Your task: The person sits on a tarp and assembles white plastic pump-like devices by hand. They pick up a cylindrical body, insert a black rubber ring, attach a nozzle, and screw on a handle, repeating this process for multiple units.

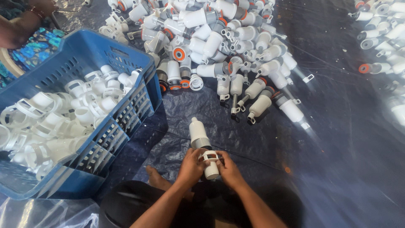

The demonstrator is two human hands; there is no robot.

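Both my hands hold one white plastic tube part (200, 136) with a grey band, low in the middle of the view. My left hand (190, 167) grips its left side. My right hand (228, 169) grips its right side. A white clip ring (209, 157) sits around the tube between my fingers. The tube's capped end points away from me, over the dark blue tarp (329, 160).
A blue slatted crate (114, 63) at the left holds several white clip rings. A large heap of white and grey tube parts with orange ends (219, 46) lies ahead. More such parts (379, 29) lie at the top right. Another person's arm (21, 25) shows at the top left.
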